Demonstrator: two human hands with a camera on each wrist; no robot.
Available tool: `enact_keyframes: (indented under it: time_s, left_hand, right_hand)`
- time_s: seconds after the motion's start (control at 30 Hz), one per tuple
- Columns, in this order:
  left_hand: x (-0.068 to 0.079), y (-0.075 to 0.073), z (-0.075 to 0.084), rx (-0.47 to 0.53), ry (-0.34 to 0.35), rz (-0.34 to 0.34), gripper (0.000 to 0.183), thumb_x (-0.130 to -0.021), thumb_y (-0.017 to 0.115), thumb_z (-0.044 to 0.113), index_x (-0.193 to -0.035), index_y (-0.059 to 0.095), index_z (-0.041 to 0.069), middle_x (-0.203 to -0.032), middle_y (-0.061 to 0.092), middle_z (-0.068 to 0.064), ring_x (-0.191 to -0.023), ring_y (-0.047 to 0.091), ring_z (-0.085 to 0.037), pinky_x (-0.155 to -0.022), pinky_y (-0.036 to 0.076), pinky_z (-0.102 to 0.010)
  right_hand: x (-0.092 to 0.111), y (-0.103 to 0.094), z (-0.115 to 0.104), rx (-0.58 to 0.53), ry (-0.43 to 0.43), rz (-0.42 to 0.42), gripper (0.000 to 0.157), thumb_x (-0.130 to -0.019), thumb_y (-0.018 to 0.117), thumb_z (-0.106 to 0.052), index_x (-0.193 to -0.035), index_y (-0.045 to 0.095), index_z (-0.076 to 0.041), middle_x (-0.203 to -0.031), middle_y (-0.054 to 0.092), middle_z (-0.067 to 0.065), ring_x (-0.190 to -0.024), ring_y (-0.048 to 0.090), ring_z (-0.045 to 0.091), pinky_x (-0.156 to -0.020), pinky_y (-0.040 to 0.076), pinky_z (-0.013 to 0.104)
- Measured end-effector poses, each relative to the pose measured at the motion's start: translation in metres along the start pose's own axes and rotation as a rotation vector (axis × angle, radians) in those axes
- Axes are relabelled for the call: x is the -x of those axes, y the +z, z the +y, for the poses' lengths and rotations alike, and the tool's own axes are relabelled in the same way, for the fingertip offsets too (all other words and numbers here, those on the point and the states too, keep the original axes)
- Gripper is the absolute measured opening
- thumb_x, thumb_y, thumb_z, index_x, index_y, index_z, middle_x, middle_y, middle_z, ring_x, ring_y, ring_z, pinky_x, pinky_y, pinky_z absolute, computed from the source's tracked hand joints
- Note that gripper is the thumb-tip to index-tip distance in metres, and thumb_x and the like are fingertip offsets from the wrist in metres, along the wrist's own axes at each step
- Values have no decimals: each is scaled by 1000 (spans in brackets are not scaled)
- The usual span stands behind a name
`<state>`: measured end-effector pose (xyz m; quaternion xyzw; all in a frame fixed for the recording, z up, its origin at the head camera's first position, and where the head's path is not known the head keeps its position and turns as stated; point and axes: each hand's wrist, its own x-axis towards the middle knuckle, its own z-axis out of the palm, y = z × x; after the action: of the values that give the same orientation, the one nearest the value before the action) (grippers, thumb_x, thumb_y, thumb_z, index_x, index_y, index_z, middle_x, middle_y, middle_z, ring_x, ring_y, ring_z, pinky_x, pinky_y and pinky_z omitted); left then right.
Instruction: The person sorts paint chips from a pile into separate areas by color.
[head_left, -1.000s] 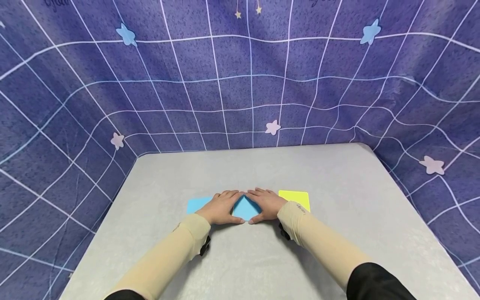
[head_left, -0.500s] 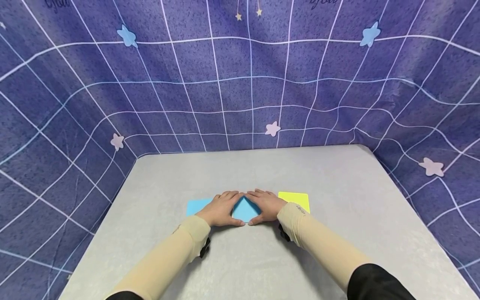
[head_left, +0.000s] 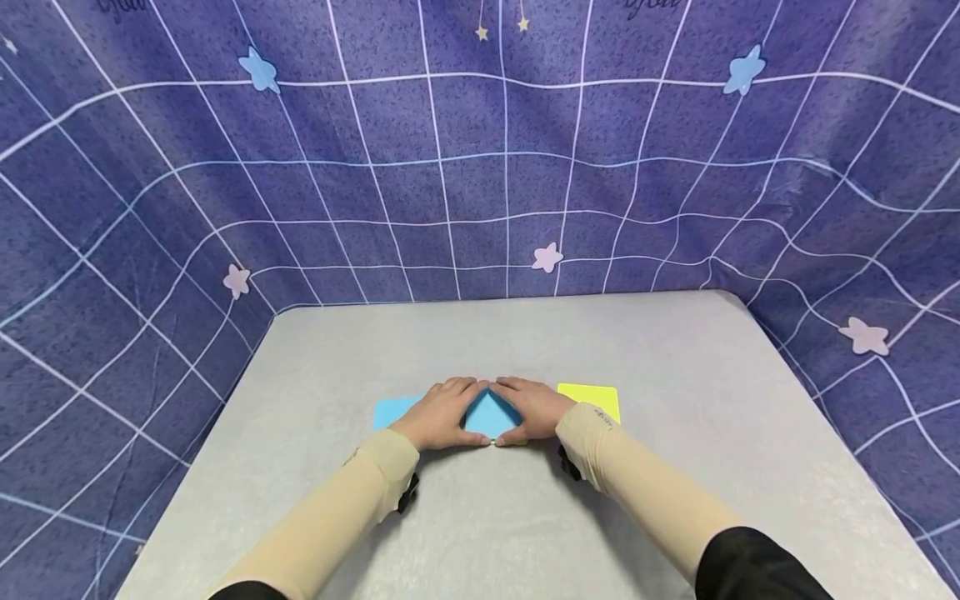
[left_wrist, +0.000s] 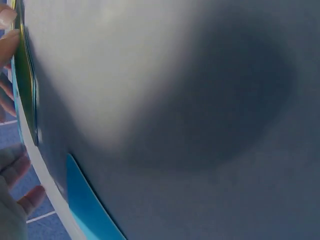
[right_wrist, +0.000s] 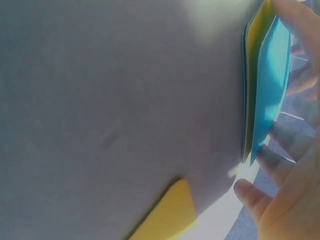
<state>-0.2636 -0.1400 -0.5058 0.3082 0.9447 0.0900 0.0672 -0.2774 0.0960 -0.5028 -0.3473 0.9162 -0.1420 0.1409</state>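
A folded blue paper with a yellow underside lies on the grey table, near the middle. My left hand and right hand rest on it from either side, fingers laid fairly straight over its far edges and thumbs meeting at its near corner. Only a small blue diamond shows between them. In the right wrist view the folded paper shows blue and yellow layers standing slightly off the table beside my right hand. The left wrist view catches the fingers at the frame's left edge.
A flat blue sheet lies just left of my left hand; a flat yellow sheet lies just right of my right hand. Purple grid cloth with stars walls the table on three sides.
Both hands have closed in a little on the folded paper, so the blue diamond between them looks smaller. A thin yellow edge now shows at its near corner.
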Motion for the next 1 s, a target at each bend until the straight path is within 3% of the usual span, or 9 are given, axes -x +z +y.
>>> enact_keyframes:
  time_s: [0.23,0.47,0.73,1.0]
  left_hand:
    - [5,-3,-6,29,-26,15,101,-86,73,68,-161,36,11,-156,43,-18,-144,40,-36,-117,32,-53]
    - [11,-9,-12,40,-36,5,101,-87,71,69,-161,35,11,-156,42,-18,-144,39,-36,-117,32,-53]
    - [21,-12,-19,26,-51,-4,101,-86,71,70,-161,36,12,-156,43,-17,-145,39,-36,-117,32,-53]
    - [30,-10,-29,21,-66,8,101,-86,71,69,-161,37,11,-156,44,-17,-144,40,-36,-117,32,-54]
  right_hand:
    - [-3,1,3,-48,50,8,108,-80,87,-53,-164,30,-16,-164,34,12,-144,43,34,-112,41,49]
    - [-5,-1,0,-120,23,20,105,-81,88,-48,-164,31,-17,-163,34,16,-144,42,36,-112,40,51]
    - [-10,-2,-11,-90,20,15,103,-83,86,-51,-164,31,-20,-163,35,14,-143,42,35,-113,40,50]
    - [-18,-4,-21,-9,-15,22,101,-84,84,-53,-164,33,-17,-161,38,15,-146,39,31,-118,30,54]
